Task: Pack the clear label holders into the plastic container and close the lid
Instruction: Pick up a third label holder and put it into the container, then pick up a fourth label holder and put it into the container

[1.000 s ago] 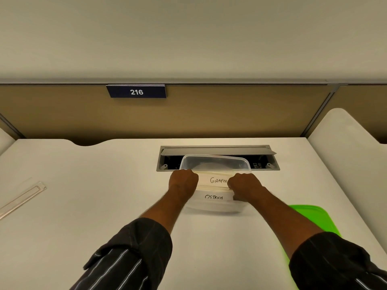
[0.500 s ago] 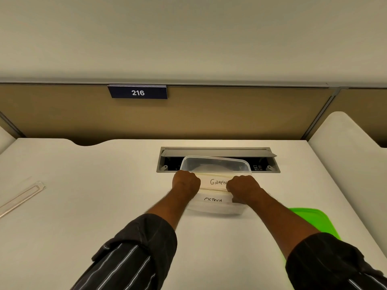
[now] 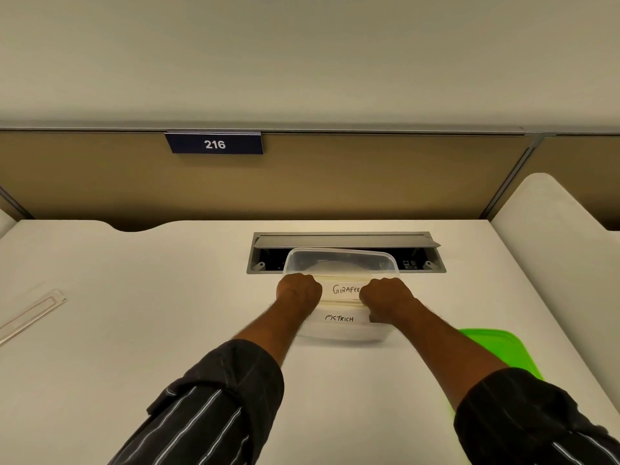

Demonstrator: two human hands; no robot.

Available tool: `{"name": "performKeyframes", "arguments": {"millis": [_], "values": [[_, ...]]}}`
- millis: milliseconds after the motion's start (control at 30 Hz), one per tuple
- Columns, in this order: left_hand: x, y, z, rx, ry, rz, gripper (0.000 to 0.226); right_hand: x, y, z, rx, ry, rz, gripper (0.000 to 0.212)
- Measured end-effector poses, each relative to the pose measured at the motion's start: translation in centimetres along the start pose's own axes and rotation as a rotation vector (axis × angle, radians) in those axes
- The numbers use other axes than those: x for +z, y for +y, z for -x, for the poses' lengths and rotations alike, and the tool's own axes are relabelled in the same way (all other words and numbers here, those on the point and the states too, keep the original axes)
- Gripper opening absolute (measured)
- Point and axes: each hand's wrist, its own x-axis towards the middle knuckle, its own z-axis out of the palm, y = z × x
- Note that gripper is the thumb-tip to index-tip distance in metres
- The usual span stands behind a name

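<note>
At the far left edge of the white table [image 3: 134,330], a long clear plastic label holder [image 3: 32,315], flat and well apart from everything else, its near end cut off by the frame. Up on the tan partition, a dark blue number plate [image 3: 214,144] reading 216. Toward the middle, the left hand [image 3: 298,292] curled into a fist over the left end of a clear label holder with a white card marked GIRAFE [image 3: 345,290]; fingertips hidden under the knuckles, so whether that grip pinches the holder or only presses on it cannot be told. Below that, a second clear holder with a card marked OSTRICH [image 3: 339,318], the first letter hard to read. Both inside or across the clear rectangular plastic container [image 3: 340,260], in the middle of the table, lid off; how deep the holders sit unclear through the see-through walls. Behind the container, a grey recessed cable box [image 3: 345,239] with its flap raised, dark inside, partly hidden by the container. Next, the right hand [image 3: 385,298], also fisted on the holders' right ends, covering the last of the GIRAFE lettering; its hold likewise not visible. Far right, the bright green plastic lid [image 3: 496,347] flat on the table, largely hidden behind the right forearm and dark striped sleeve [image 3: 536,421].
</note>
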Motion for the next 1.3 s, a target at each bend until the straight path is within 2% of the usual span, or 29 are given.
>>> {"name": "performKeyframes", "arguments": {"millis": [233,333,433,600,767,1100,1300], "values": [[-1.0,-0.9,1.3,0.014,0.006,0.430,0.033,-1.6,-0.5,1.2,0.033,0.043,-0.069,0.039],[-1.9,-2.0,3.4,-0.012,0.121,0.642,0.036,-3.4,-1.2,1.9,0.070,0.149,-0.123,0.035],[-1.9,-3.9,6.5,-0.087,0.257,0.723,0.036,-6.1,-2.9,2.6,0.090,0.270,-0.188,0.033],[-1.0,-8.5,13.2,-0.241,0.405,0.730,0.038,-10.2,-8.5,2.8,0.042,0.417,-0.307,0.032],[2.5,-14.6,20.6,-0.432,0.477,0.704,0.041,-13.6,-16.9,1.8,-0.098,0.451,-0.332,0.034],[13.3,-27.9,32.1,-0.861,0.439,0.699,0.034,-18.2,-34.6,-2.1,-0.309,0.421,-0.383,0.043],[18.8,-34.8,33.8,-0.966,0.438,0.632,0.024,-19.5,-43.0,-5.5,-0.367,0.368,-0.370,0.044]]}}
